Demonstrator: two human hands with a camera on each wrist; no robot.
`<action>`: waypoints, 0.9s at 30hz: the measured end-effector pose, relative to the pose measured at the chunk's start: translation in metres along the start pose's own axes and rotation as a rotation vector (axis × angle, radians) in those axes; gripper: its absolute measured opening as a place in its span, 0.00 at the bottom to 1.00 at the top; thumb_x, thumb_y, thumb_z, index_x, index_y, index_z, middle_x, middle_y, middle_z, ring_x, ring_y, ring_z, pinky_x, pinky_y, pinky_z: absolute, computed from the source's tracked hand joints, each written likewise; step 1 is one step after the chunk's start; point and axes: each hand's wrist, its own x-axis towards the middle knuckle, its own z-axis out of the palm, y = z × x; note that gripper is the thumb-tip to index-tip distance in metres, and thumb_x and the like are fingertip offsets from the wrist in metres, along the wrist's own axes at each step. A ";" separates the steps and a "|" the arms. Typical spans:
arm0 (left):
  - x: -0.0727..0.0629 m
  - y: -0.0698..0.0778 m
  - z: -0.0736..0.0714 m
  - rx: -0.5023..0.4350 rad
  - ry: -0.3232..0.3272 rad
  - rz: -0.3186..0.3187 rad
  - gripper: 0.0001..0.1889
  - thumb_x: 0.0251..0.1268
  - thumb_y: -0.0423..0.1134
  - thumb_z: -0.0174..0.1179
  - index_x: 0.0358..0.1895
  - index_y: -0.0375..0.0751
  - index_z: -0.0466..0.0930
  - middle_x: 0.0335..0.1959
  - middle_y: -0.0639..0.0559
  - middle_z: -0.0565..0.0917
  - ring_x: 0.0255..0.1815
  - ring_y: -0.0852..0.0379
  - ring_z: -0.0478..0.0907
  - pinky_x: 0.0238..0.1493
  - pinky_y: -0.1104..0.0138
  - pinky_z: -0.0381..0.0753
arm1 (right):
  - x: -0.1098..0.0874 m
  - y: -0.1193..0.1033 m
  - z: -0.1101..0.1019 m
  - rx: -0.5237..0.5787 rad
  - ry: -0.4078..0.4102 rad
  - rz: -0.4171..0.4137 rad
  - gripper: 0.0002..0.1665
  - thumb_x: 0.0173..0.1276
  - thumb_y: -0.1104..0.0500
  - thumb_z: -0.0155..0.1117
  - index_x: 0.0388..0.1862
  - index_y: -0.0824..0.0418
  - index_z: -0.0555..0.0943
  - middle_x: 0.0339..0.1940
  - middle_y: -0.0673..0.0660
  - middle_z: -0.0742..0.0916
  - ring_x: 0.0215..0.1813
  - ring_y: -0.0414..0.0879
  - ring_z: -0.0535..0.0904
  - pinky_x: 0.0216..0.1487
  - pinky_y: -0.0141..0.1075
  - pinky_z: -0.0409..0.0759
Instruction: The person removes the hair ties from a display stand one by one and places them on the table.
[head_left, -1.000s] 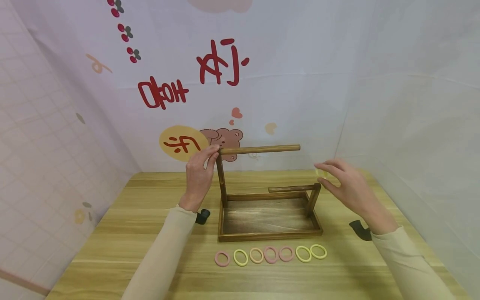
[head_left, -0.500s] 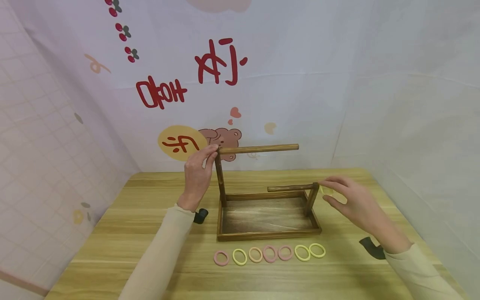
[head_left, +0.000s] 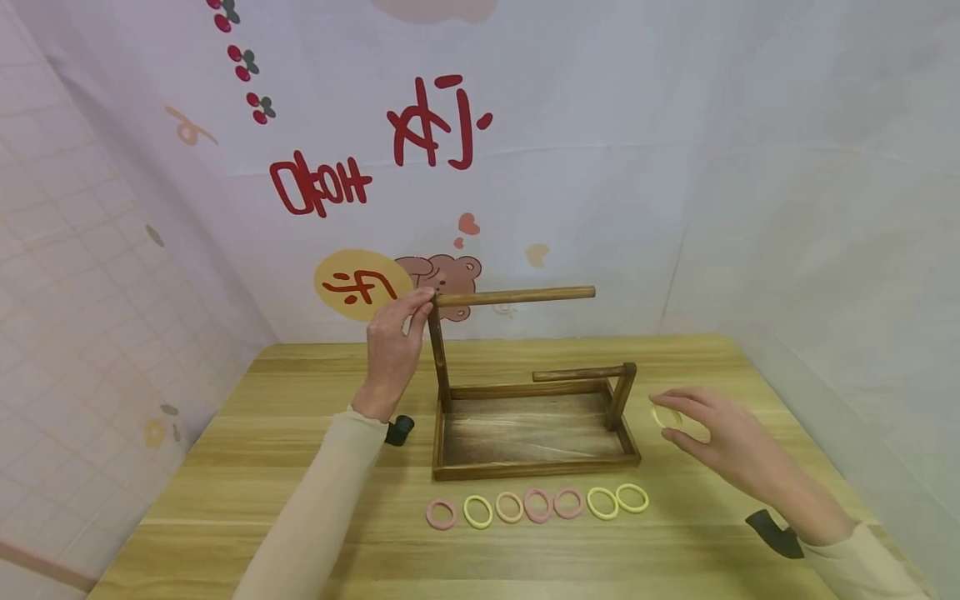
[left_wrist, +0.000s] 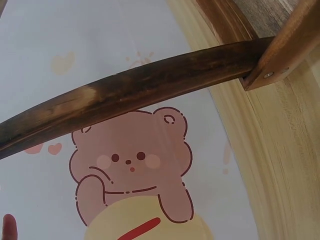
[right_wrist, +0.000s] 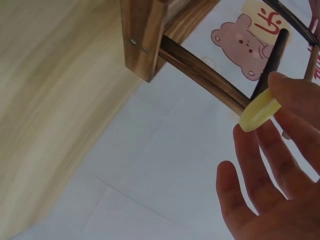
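A dark wooden rack [head_left: 536, 471] stands on the table, a shallow tray with a tall post at the left and a short one at the right. Each post carries a horizontal bar. My left hand [head_left: 393, 354] pinches the top of the tall post, at the end of the upper bar [head_left: 517, 297]. Right of the rack and apart from it, my right hand [head_left: 723, 437] holds a yellow hair tie [right_wrist: 260, 111] between thumb and fingers. Both bars, including the lower bar [head_left: 577, 375], are bare. In the left wrist view only one fingertip [left_wrist: 9, 227] shows.
In front of the rack lies a row of hair ties: pink [head_left: 442, 514], yellow [head_left: 477, 512], orange [head_left: 509, 507] and more pink and yellow ones. Behind the wooden table [head_left: 300, 500] hangs a white printed cloth [head_left: 600, 167].
My right hand, with the yellow hair tie, has moved down and to the right, away from the short post. My left hand stays at the top of the tall post.
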 end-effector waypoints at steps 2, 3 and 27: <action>0.000 0.000 0.000 0.005 -0.004 0.006 0.12 0.69 0.31 0.67 0.53 0.34 0.88 0.50 0.42 0.90 0.50 0.41 0.88 0.54 0.47 0.84 | -0.005 0.000 0.001 0.000 -0.018 0.010 0.38 0.44 0.68 0.86 0.58 0.57 0.86 0.52 0.51 0.88 0.50 0.51 0.86 0.52 0.30 0.79; 0.000 0.000 0.001 0.008 -0.006 0.008 0.12 0.69 0.31 0.67 0.53 0.34 0.88 0.50 0.42 0.90 0.49 0.41 0.88 0.54 0.47 0.84 | -0.008 0.000 0.001 0.004 -0.029 0.016 0.38 0.44 0.68 0.86 0.58 0.57 0.86 0.52 0.51 0.88 0.50 0.51 0.86 0.53 0.28 0.78; 0.002 0.000 0.003 0.023 -0.011 0.018 0.12 0.69 0.30 0.67 0.53 0.33 0.88 0.50 0.41 0.89 0.46 0.41 0.88 0.53 0.47 0.84 | -0.058 0.012 0.039 0.058 -0.157 -0.020 0.29 0.43 0.64 0.86 0.49 0.61 0.88 0.45 0.54 0.90 0.46 0.54 0.87 0.46 0.51 0.86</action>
